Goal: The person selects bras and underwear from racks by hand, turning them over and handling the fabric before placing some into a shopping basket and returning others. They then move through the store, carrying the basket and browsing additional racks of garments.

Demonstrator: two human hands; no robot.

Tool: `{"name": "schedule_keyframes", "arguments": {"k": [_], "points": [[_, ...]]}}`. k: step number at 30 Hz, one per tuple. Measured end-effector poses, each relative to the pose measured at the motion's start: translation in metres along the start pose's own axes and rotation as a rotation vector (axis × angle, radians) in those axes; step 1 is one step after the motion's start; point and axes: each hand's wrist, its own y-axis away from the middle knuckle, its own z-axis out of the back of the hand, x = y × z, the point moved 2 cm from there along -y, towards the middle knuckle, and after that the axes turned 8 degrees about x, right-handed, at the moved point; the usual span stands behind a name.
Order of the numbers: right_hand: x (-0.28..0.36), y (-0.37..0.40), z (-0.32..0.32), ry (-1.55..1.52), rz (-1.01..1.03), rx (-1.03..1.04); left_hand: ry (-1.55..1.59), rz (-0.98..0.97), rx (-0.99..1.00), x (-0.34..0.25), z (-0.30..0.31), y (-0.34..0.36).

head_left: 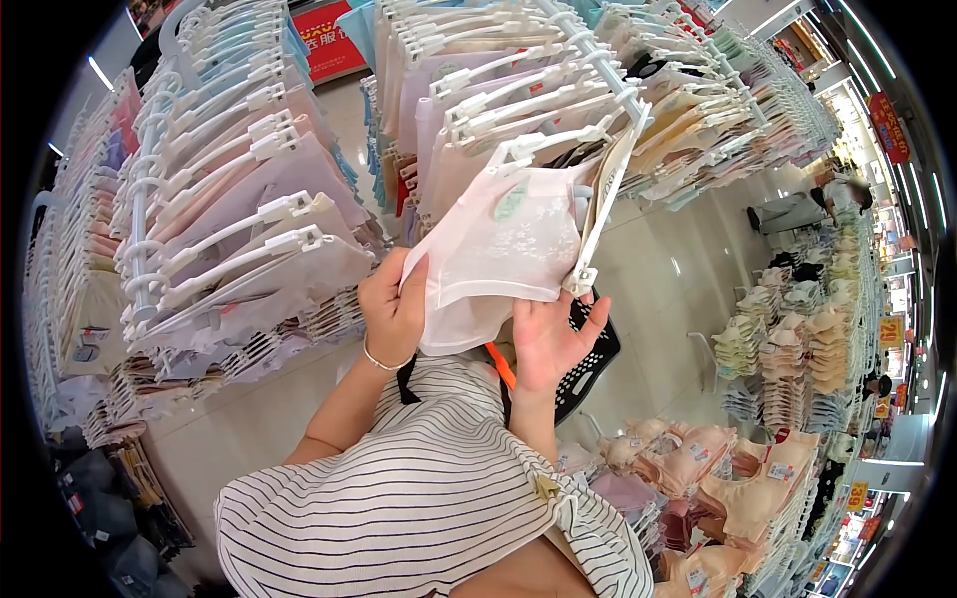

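Note:
A pale pink pair of panties (503, 239) with a white floral pattern and a small green tag is spread out in front of me. It hangs from a white clip hanger (600, 219) at the end of the rack. My left hand (394, 309), with a bracelet at the wrist, pinches the garment's left edge between thumb and fingers. Below the lower right edge, my right hand (551, 344) is turned palm up with its fingers apart. Its fingertips touch the fabric near the hanger's clip, and some are partly hidden there.
Racks of hanging underwear (264, 149) stand on the left, with more ahead and right. Beige bras (743, 488) hang at lower right. A black perforated basket (590, 364) is beside my right hand. Farther off on the right, a person (817, 204) is among the displays.

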Motion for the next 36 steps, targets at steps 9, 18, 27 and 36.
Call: {"name": "schedule_keyframes", "arguments": {"k": [9,18,27,36], "points": [[0.003,0.002,0.007,0.041,-0.048,0.001,-0.042,-0.024,0.024,-0.001,-0.005,-0.002],[-0.01,0.006,0.017,0.879,-0.032,-0.315,-0.316,-0.024,0.202,0.003,-0.018,0.0],[-0.02,-0.021,0.012,2.19,0.341,0.052,-0.295,-0.011,0.176,0.005,-0.023,-0.001],[-0.011,-0.021,0.015,2.226,0.488,0.2,-0.6,-0.033,0.233,0.012,-0.022,0.002]]}}
